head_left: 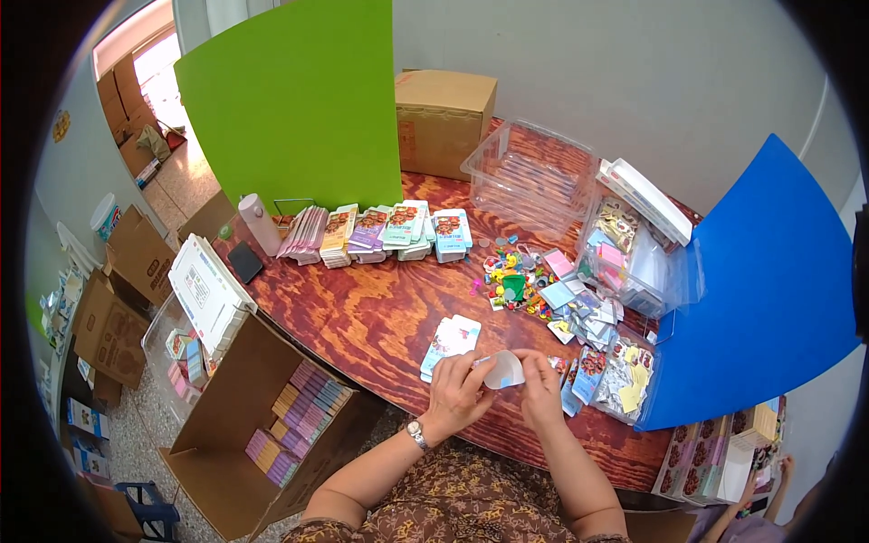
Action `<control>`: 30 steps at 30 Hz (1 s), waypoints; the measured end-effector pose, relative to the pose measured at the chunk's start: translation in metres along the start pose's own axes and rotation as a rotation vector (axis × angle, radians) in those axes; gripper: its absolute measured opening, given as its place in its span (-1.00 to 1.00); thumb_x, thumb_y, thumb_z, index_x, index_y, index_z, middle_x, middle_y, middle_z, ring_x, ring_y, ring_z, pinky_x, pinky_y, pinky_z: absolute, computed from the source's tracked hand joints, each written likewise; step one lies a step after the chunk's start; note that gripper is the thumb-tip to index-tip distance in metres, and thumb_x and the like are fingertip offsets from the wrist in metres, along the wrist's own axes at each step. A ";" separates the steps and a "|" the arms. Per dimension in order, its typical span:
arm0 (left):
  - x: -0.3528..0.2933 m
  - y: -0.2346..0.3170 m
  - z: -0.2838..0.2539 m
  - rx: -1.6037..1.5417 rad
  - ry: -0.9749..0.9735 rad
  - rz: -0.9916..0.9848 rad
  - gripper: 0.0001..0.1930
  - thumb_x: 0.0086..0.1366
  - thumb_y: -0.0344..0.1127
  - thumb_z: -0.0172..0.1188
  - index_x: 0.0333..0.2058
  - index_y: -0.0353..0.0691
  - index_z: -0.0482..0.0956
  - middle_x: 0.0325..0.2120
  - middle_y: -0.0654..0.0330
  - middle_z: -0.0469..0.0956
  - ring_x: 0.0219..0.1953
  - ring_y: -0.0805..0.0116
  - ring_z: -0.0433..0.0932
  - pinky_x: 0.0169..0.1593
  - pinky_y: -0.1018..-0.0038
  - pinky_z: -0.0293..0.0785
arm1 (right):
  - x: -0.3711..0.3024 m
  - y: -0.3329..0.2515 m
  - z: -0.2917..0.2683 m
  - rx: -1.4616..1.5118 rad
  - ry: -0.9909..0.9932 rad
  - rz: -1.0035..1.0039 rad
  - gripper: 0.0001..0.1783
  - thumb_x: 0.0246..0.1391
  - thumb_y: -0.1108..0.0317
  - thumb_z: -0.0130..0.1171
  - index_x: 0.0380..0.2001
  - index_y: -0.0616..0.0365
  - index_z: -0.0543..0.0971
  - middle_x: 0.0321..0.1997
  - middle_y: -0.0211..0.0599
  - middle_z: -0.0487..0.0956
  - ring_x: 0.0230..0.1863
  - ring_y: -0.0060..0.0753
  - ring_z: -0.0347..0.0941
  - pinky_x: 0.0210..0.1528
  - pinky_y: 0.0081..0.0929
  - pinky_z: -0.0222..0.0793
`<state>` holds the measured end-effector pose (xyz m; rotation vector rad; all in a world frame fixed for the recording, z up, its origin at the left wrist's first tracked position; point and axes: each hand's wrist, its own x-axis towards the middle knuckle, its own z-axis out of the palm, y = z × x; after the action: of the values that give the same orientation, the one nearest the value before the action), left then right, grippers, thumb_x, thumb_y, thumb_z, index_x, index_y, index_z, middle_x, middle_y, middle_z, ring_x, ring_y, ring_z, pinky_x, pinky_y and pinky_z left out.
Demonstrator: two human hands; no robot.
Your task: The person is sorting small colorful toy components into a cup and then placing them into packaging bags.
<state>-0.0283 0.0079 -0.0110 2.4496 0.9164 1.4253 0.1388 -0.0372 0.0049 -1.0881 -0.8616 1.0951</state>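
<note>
Near the table's front edge, my left hand (459, 394) pinches a small curled whitish packet (504, 371) between thumb and fingers. My right hand (541, 391) is closed at the packet's right edge; what its fingertips grip is partly hidden. Just beyond my left hand lies a stack of pale printed cards (453, 337). Right of my hands are blue printed packets (588, 373) and a shallow clear tray (626, 385) of small silvery and yellow pieces. A heap of small colourful trinkets (514, 282) spreads farther back, beside loose little sachets (584, 312).
Rows of printed card packs (353, 233) stand before a green panel (294, 109). A blue panel (769, 308) bounds the right side. Clear bins (534, 176) and a cardboard box (444, 122) sit behind. An open carton (213, 452) is at left; another person's arm (738, 507) shows lower right.
</note>
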 end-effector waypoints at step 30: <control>-0.006 0.003 -0.003 0.239 -0.068 0.024 -0.07 -0.15 -0.35 0.36 0.26 -0.55 0.23 0.22 -0.21 0.34 -0.01 -0.05 0.44 0.01 0.15 0.35 | -0.021 0.001 0.008 -0.417 -0.108 -0.196 -0.71 0.23 0.58 0.15 0.01 0.33 0.60 0.07 -0.17 0.58 -0.07 -0.46 0.58 -0.07 -0.57 0.54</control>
<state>-0.0312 0.0012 -0.0128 2.6691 1.1027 1.2973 0.1259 -0.0551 0.0056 -1.2610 -1.2946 0.8344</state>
